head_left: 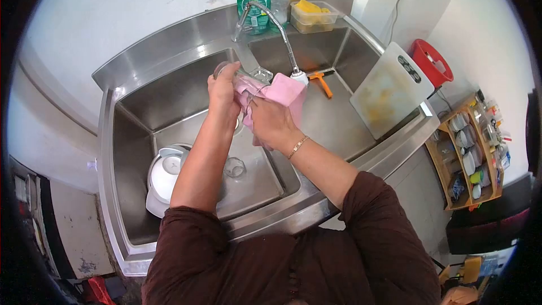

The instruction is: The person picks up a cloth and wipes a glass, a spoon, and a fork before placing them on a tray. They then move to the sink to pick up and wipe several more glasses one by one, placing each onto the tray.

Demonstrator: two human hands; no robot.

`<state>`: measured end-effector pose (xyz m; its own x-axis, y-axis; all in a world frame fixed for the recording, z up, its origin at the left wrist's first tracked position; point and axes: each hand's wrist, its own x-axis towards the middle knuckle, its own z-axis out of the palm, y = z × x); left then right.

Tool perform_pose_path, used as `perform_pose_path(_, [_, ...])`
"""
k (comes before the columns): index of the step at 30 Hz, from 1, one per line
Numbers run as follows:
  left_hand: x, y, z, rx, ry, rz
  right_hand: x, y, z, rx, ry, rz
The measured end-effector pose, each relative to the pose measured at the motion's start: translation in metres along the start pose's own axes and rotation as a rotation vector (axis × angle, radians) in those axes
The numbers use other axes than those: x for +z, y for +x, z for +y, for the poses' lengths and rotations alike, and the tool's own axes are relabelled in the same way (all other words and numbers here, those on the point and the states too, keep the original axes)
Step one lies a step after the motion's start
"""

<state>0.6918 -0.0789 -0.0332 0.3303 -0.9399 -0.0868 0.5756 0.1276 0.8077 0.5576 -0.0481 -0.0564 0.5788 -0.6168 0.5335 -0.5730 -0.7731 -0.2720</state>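
Above the sink's middle divider, my left hand (223,93) is closed round a clear drinking glass (243,74), tilted on its side. A pink cloth (285,91) is bunched against the glass, and my right hand (272,121) grips it, fingers partly hidden in its folds. Just behind the cloth, a small clear glass item (261,73) shows near the divider; its full shape is hidden. Another clear glass (234,168) stands in the left basin below my forearms. White bowls (171,165) lie stacked to its left, partly covered by my left arm.
A flexible faucet (279,28) arches over the divider. An orange-handled squeegee (322,83) lies in the right basin, where a cutting board (389,93) leans. Behind are a green pouch (254,14), a plastic bottle (280,1) and a sponge box (313,20). A red basin (431,61) is at right.
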Motion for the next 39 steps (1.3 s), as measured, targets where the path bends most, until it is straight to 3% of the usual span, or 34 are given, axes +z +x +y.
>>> perform_pose_path(2, [-0.002, 0.004, -0.012, -0.026, -0.187, 0.027, -0.013, 0.009, -0.013, 0.179, 0.253, 0.038])
perform_pose_path(5, [0.013, -0.017, 0.002, -0.100, -0.146, -0.070, -0.017, 0.004, -0.020, 0.279, 0.484, 0.118])
perform_pose_path(6, [0.017, -0.021, 0.004, -0.101, -0.145, -0.074, -0.028, 0.000, -0.029, 0.197, 0.277, 0.065])
perform_pose_path(7, [0.020, -0.025, 0.007, -0.208, -0.171, -0.111, -0.027, -0.004, -0.023, 0.200, 0.278, 0.068])
perform_pose_path(9, [0.018, -0.023, 0.003, -0.318, -0.189, -0.152, -0.020, -0.016, -0.002, -0.120, 0.129, 0.143])
perform_pose_path(11, [0.011, -0.009, -0.011, -0.142, 0.001, -0.159, -0.031, -0.015, 0.005, -0.113, 0.075, 0.066])
perform_pose_path(12, [0.015, -0.015, -0.005, -0.384, -0.018, -0.171, -0.046, -0.010, 0.000, -0.072, 0.055, 0.067])
perform_pose_path(13, [0.007, -0.005, -0.016, -0.386, -0.014, -0.170, -0.055, -0.006, 0.000, -0.031, 0.037, 0.069])
perform_pose_path(15, [-0.015, 0.024, -0.044, -0.281, 0.278, -0.399, -0.066, 0.001, 0.019, -0.062, 0.119, 0.097])
perform_pose_path(16, [-0.005, 0.002, -0.026, -0.235, 0.594, -0.545, -0.071, 0.004, 0.027, -0.092, 0.197, 0.124])
perform_pose_path(17, [0.009, -0.019, -0.013, -0.236, 0.596, -0.550, -0.077, 0.005, 0.034, -0.088, 0.195, 0.127])
perform_pose_path(19, [0.033, -0.048, 0.000, -0.568, -0.080, -0.639, -0.092, 0.007, 0.037, 0.227, 0.714, -0.007])
perform_pose_path(20, [0.039, -0.052, -0.003, -0.584, -0.217, -0.776, -0.100, 0.008, 0.034, 0.307, 0.617, 0.008])
perform_pose_path(21, [0.042, -0.055, -0.011, -0.589, -0.215, -0.778, -0.095, 0.007, 0.039, 0.312, 0.617, 0.011])
perform_pose_path(23, [0.045, -0.061, -0.028, -0.424, 0.023, -0.636, -0.079, 0.009, 0.054, 0.474, 0.795, 0.395])
perform_pose_path(24, [0.055, -0.071, -0.021, -0.458, 0.040, -0.569, -0.084, 0.009, 0.054, 0.678, 0.760, 0.474])
perform_pose_path(27, [0.061, -0.068, -0.037, -0.438, -0.036, -0.489, -0.082, 0.004, 0.056, 0.726, 0.892, 0.608])
perform_pose_path(28, [0.058, -0.066, -0.039, -0.517, -0.134, -0.507, -0.084, 0.000, 0.052, 0.724, 0.894, 0.607])
perform_pose_path(30, [0.050, -0.049, -0.052, -0.414, -0.149, -0.391, -0.090, -0.017, 0.038, 0.474, 1.078, 0.482])
perform_pose_path(31, [0.047, -0.040, -0.055, -0.308, -0.162, -0.276, -0.084, -0.023, 0.030, 0.473, 1.080, 0.480])
perform_pose_path(33, [0.037, -0.027, -0.053, -0.200, -0.171, -0.163, -0.069, -0.026, 0.010, 0.096, 0.703, 0.445])
perform_pose_path(34, [0.029, -0.022, -0.046, -0.262, -0.215, -0.360, -0.063, -0.023, 0.003, 0.097, 0.704, 0.449])
perform_pose_path(35, [0.024, -0.020, -0.044, -0.326, -0.257, -0.556, -0.057, -0.020, -0.005, 0.012, 0.430, 0.452])
perform_pose_path(36, [0.023, -0.021, -0.047, -0.329, -0.253, -0.555, -0.053, -0.019, -0.009, -0.071, 0.156, 0.448])
perform_pose_path(37, [0.025, -0.024, -0.053, -0.139, -0.107, -0.452, -0.052, -0.015, -0.007, -0.070, 0.158, 0.450])
perform_pose_path(39, [0.034, -0.032, -0.068, 0.237, 0.176, -0.240, -0.045, 0.000, 0.010, 0.166, 0.381, 0.612])
